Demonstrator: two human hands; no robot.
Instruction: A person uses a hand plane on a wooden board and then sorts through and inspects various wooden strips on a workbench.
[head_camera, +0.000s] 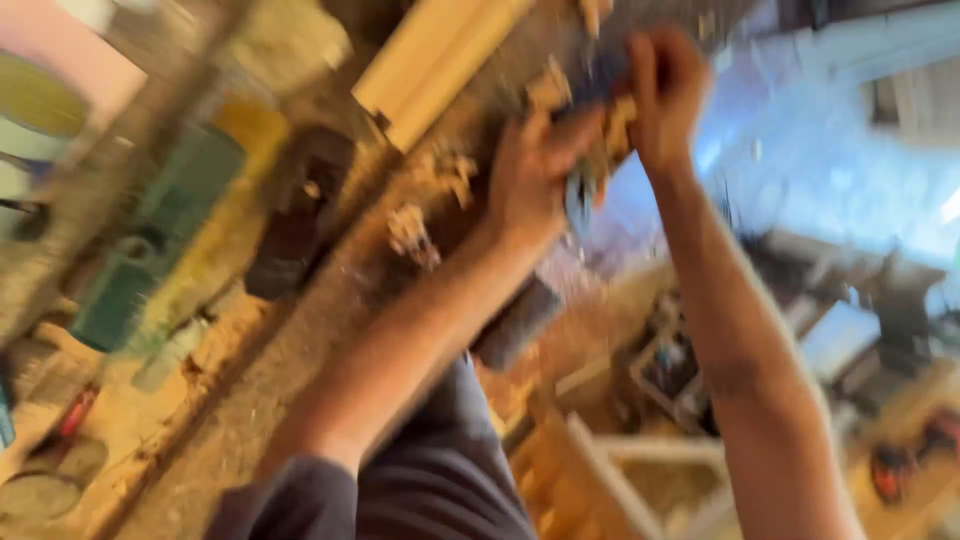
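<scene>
The picture is heavily blurred by motion. My left hand (535, 175) and my right hand (668, 85) are both stretched out to the far edge of a dusty workbench (300, 360). Between them sits a small pale wooden piece (612, 125), with something dark and bluish beside it. Both hands appear closed around it, but the blur hides the exact grip. Small wood offcuts (412, 230) lie on the bench just left of my left hand.
A long pale wooden plank (440, 55) lies at the top of the bench. A green and yellow machine (165, 240) stands at the left. Sawdust covers the bench. Wooden frames and scraps (620, 470) lie on the floor below right.
</scene>
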